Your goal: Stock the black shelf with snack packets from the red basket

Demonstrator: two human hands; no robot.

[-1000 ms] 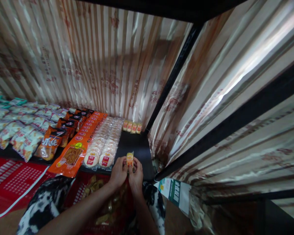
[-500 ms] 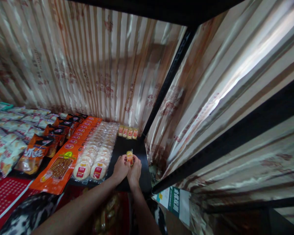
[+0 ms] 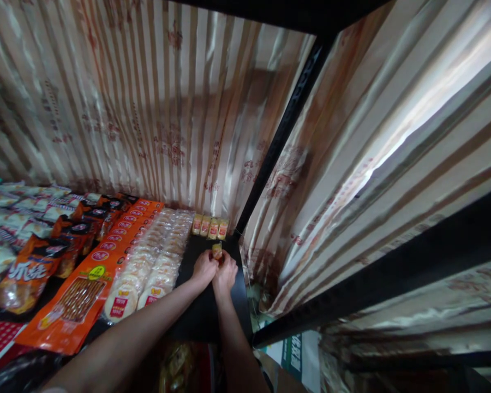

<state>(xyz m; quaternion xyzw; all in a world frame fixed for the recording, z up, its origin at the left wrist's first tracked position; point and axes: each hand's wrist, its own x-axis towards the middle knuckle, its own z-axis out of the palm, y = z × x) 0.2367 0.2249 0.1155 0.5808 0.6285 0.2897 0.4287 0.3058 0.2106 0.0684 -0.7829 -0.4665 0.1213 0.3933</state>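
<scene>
Nearest, at 6 o'clock: two bare forearms run up from the frame bottom onto the black shelf [image 3: 207,314]. Something red with yellow packs [image 3: 180,363] sits below the shelf edge, too blurred to identify.

Left hand [image 3: 203,270] and right hand [image 3: 225,274] are touching each other mid-shelf, both pinched on one small yellow snack pack [image 3: 217,251]. The pack stands upright at the fingertips, 12 o'clock of the hands. Whether its base rests on the shelf or is just above it can't be told.

At 9 o'clock of the hands: a double row of clear-wrapped round cakes [image 3: 147,273], just beside the left wrist. Further out at 9 to 10: long orange packets [image 3: 85,284], then dark orange bags [image 3: 28,270].

At 12 o'clock, against the striped back curtain [image 3: 147,109]: a row of four matching small packs [image 3: 209,227], near but apart from the held one. A black upright post [image 3: 284,128] runs off at 1 o'clock.

Risks, as judgement:
- Pack is narrow and upright, so letting go off-square likely tips it.
- Pushing it back too far could knock the rear row over.
- The left wrist is close to the cakes, so a sideways drift could shove that row.
</scene>
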